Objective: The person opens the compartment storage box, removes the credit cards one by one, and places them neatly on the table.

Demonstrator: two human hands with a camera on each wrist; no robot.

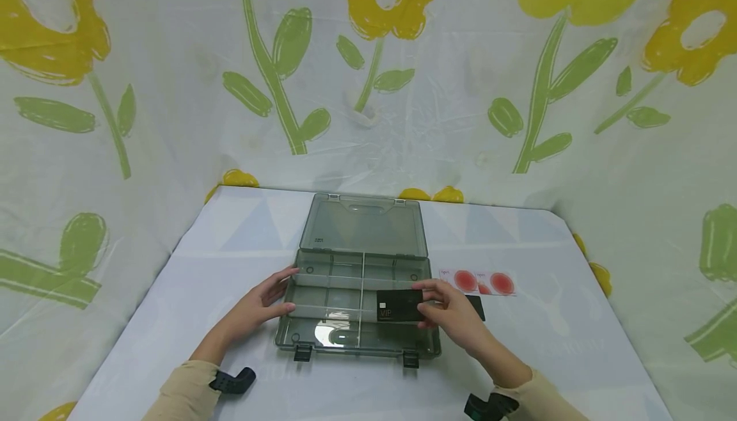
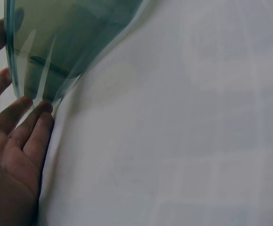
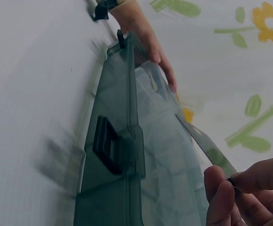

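Observation:
A translucent grey-green plastic organizer box (image 1: 313, 331), lid (image 1: 363, 226) swung back, lies on the table with its compartments facing up. At its left side my left hand (image 1: 259, 299) rests with extended fingers touching the edge; in the left wrist view, the fingertips (image 2: 44, 106) meet the box wall (image 2: 75, 33). My right hand (image 1: 457, 318) pinches a black card (image 1: 397, 306) marked "VIP" by its right end, over the right half of the box. In the right wrist view, the card (image 3: 207, 143) appears nearly edge-on between thumb and fingers.
Right of the box lie red-and-white printed cards (image 1: 489, 282). Another black card (image 1: 476, 307) is partly behind my right hand. Two dark latches (image 1: 302, 352) project from the box's front. A flower-printed cloth (image 1: 437, 120) surrounds the white table (image 1: 190, 293).

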